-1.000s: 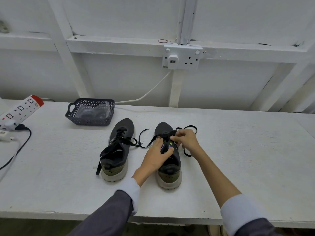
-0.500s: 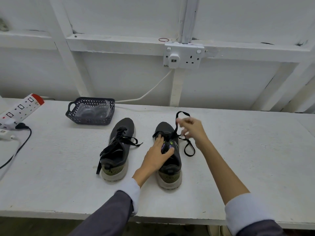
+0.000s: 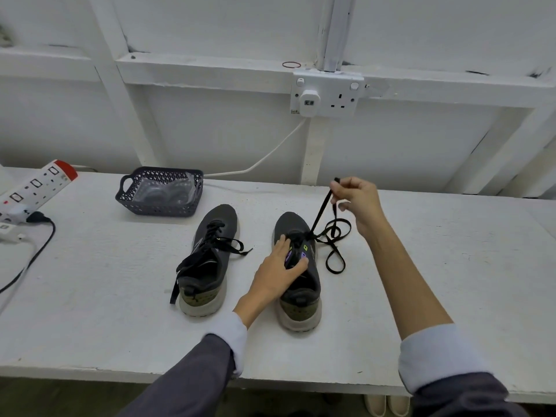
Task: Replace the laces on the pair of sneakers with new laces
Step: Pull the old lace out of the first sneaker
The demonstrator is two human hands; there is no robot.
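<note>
Two dark grey sneakers stand side by side on the white table (image 3: pixel 451 281), toes pointing away from me. My left hand (image 3: pixel 278 270) rests flat on the tongue of the right sneaker (image 3: pixel 298 296), fingers spread and pressing down. My right hand (image 3: pixel 356 203) is raised above and to the right of that shoe's toe and pinches its black lace (image 3: pixel 320 213), which runs taut down to the eyelets. The remainder of this lace lies in loops on the table beside the shoe. The left sneaker (image 3: pixel 210 263) keeps its black lace, loose and trailing.
A dark plastic basket (image 3: pixel 159 207) with clear plastic packets stands at the back left. A white power strip (image 3: pixel 33 186) with a black cable lies at the far left. A wall socket (image 3: pixel 326 94) with a white cable sits above the table.
My right hand has pulled the lace up and to the right, away from the right sneaker, drawing it out of the knot. My left hand has stayed on the shoe.
</note>
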